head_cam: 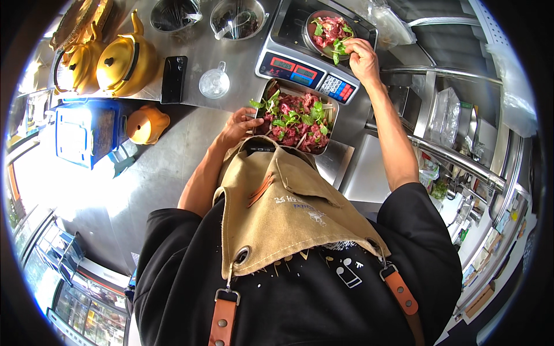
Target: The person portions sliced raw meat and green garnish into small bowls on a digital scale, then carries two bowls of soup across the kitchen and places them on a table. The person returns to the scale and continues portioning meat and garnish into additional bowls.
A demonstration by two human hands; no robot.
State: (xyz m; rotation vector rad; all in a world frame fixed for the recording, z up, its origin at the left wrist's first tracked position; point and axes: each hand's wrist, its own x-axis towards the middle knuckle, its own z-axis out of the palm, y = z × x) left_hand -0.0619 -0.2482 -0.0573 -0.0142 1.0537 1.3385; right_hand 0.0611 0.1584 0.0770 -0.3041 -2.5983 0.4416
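My right hand (362, 55) pinches a sprig of green leaves (339, 48) at the lower right rim of a round metal bowl (308, 38). Sliced red meat (330, 31) with leaves lies in that bowl, on the black tray of a digital scale (309, 74). My left hand (242, 125) rests with its fingers against the left side of a rectangular metal tray (334, 125), holding nothing that I can see. Red meat mixed with green leaves and pale strips fills the tray, which stands just below the scale, against my apron.
A glass mug (214, 83), a black phone (174, 80) and gold kettles (125, 65) stand on the steel counter, left of the scale. Two bowls under plastic film (238, 19) are at the back. A white board (368, 171) lies at right, beside a metal rail (458, 162).
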